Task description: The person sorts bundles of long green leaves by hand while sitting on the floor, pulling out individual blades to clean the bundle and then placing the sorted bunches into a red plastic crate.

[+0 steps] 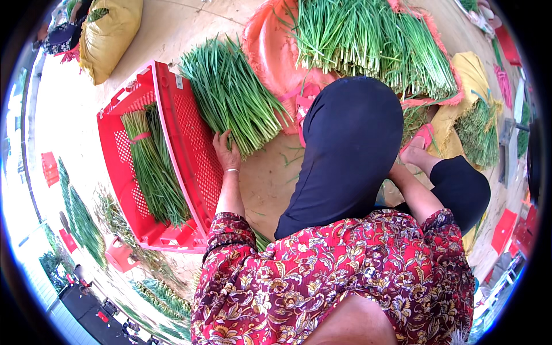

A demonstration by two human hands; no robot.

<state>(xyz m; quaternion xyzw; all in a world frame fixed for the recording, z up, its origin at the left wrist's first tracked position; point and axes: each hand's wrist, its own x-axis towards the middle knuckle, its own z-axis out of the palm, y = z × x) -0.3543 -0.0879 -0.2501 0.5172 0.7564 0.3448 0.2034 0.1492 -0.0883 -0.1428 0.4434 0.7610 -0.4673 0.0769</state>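
Observation:
My left hand (227, 153) rests at the near left edge of a loose pile of garlic chives (235, 92) on the floor. Its fingers are a little apart and touch the outer stalks. To the left of that hand stands a red plastic crate (189, 129) with perforated walls. Inside the crate lie chive bundles (148, 164), one bound with a pinkish-red band. My right forearm reaches down behind my bent knee, and the leg hides the right hand. In front of my knees, a larger heap of chives (375, 47) lies on a salmon-pink woven sack (271, 47).
A full yellow woven sack (114, 39) stands at the far left. On the right, another yellow sack (470, 69) lies near cut greens (478, 133). Loose chive scraps (291, 159) litter the floor by my foot. A small red stool (120, 254) stands beyond the crate.

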